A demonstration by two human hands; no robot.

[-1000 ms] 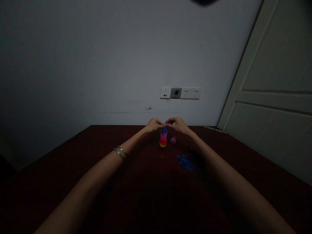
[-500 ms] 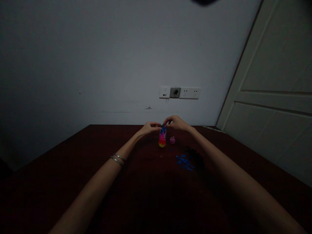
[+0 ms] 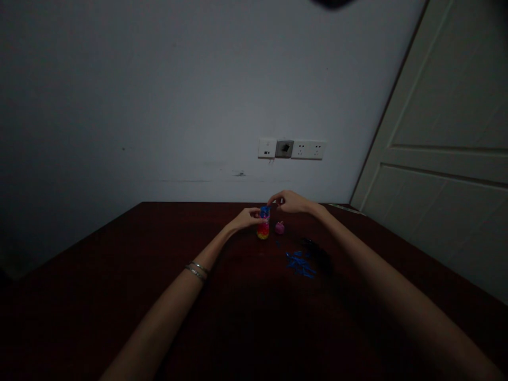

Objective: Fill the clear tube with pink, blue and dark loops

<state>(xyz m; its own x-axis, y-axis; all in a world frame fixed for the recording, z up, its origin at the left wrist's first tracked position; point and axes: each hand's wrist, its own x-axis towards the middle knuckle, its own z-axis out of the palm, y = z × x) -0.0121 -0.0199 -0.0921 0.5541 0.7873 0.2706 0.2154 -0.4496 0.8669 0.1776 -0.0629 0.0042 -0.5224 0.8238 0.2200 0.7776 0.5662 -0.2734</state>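
Bottle: upright on the table (image 3: 230, 328), toward its far edge; coloured blue at the neck, then pink, red and yellow at the base (image 3: 262, 229).
Left hand: thumb and fingers clamped on the upper part of the bottle from its left side (image 3: 247, 218).
Right hand: above and right of the bottle, fingertips at its mouth; whether they pinch anything, cannot tell (image 3: 289, 202).
Pink object: small, round, looped on top, standing just right of the bottle (image 3: 280, 228).
Blue strips: loose pile, nearer the viewer, right of the bottle (image 3: 300, 264).
Dark item: beside the strips, on their right; too dim to identify (image 3: 318, 255).
Bracelets: two, on the left wrist (image 3: 197, 270).
Sockets: row on the wall (image 3: 198, 95) behind (image 3: 308, 150).
Door: pale, panelled, at right (image 3: 444, 127).
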